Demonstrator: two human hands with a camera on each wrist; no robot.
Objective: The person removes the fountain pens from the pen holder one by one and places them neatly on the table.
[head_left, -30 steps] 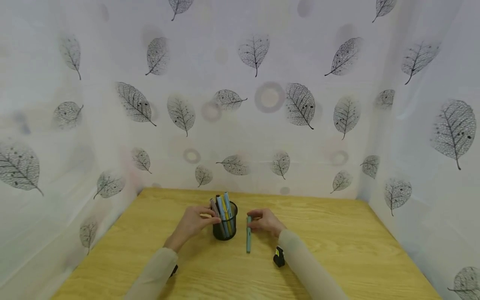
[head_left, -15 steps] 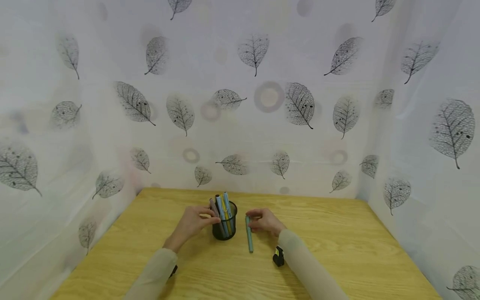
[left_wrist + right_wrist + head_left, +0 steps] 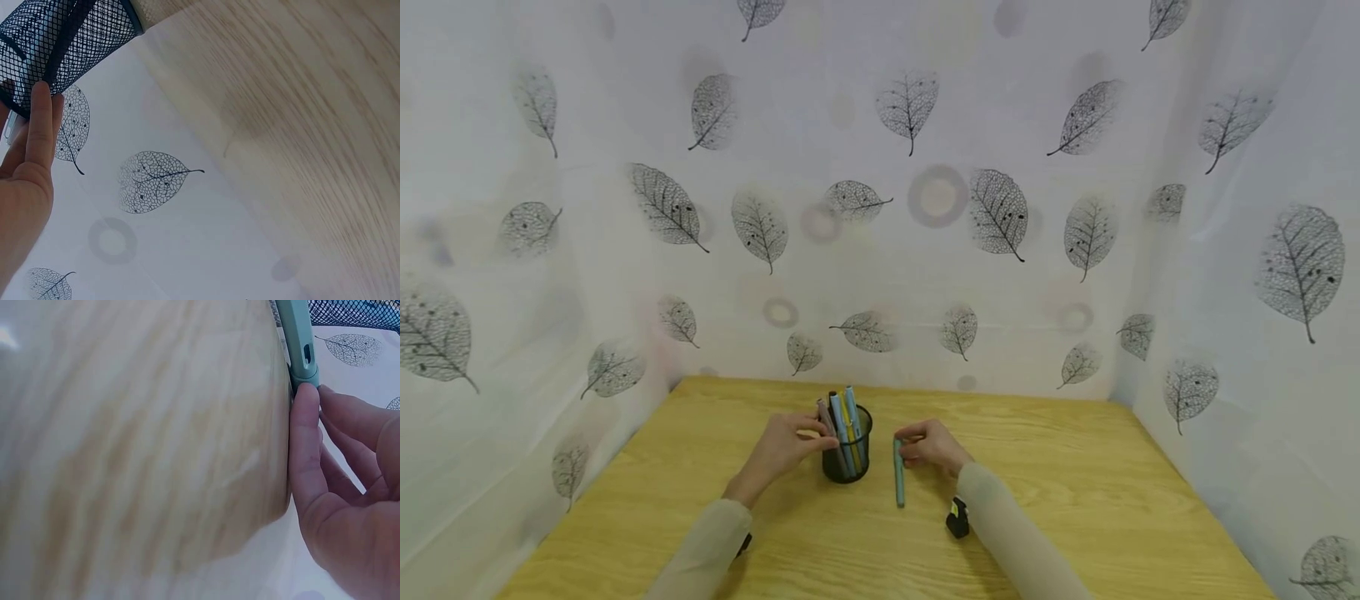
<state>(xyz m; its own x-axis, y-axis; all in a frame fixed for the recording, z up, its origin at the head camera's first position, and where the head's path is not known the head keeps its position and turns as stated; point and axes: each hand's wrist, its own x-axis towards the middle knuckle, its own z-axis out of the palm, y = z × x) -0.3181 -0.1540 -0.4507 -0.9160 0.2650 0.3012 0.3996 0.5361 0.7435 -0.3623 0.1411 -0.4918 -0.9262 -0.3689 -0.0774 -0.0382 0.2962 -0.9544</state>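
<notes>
My left hand point(image 3: 781, 446) grips the rim of a black mesh pen holder point(image 3: 844, 477). Its thumb lies along the outside of the mesh in the left wrist view, and the other fingertips are partly hidden behind the holder. Several pens stand in the holder, among them a mauve pen point(image 3: 824, 414) and a light blue pen point(image 3: 852, 400). To the right of the holder, a green pen point(image 3: 900, 490) lies pointing toward me on the table. My right hand point(image 3: 931, 444) pinches this pen near its far end, between thumb and fingers point(image 3: 350, 412).
The wood-grain table point(image 3: 1060, 475) is enclosed by a leaf-print curtain point(image 3: 910, 275) at the back and both sides. A black wrist device point(image 3: 957, 518) with a yellow mark sits beneath the right sleeve point(image 3: 1018, 529).
The green pen has turned slightly, its near end shifting a little to the right. The left hand keeps its hold on the pen holder, and the head view has shifted slightly.
</notes>
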